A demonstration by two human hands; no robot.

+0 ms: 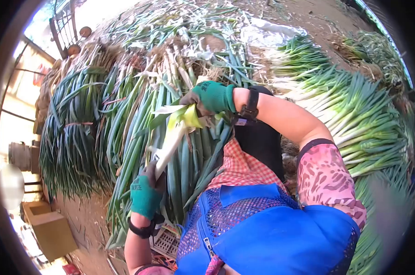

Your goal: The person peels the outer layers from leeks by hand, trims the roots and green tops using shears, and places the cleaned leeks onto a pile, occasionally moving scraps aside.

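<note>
Both my hands wear green gloves with dark fingers. My left hand (147, 191), lower in view, is closed round one end of a thick green onion (172, 143) with a white stalk. Higher up, my right hand (210, 98) grips the yellow-green, peeling outer leaves at the other end of this onion. Its fingertips are partly hidden by the leaves. The onion slants between my two hands, above a heap of untrimmed green onions (141, 119) with long dark leaves and dry roots.
Cleaner green onions (354, 107) with white stalks lie in a long row at the right. A tied bundle (72, 137) stands at the left. Behind are scattered leaf scraps (189, 20) and a white plastic sheet (269, 33). A cardboard box (51, 231) and a plastic crate (166, 242) are at lower left.
</note>
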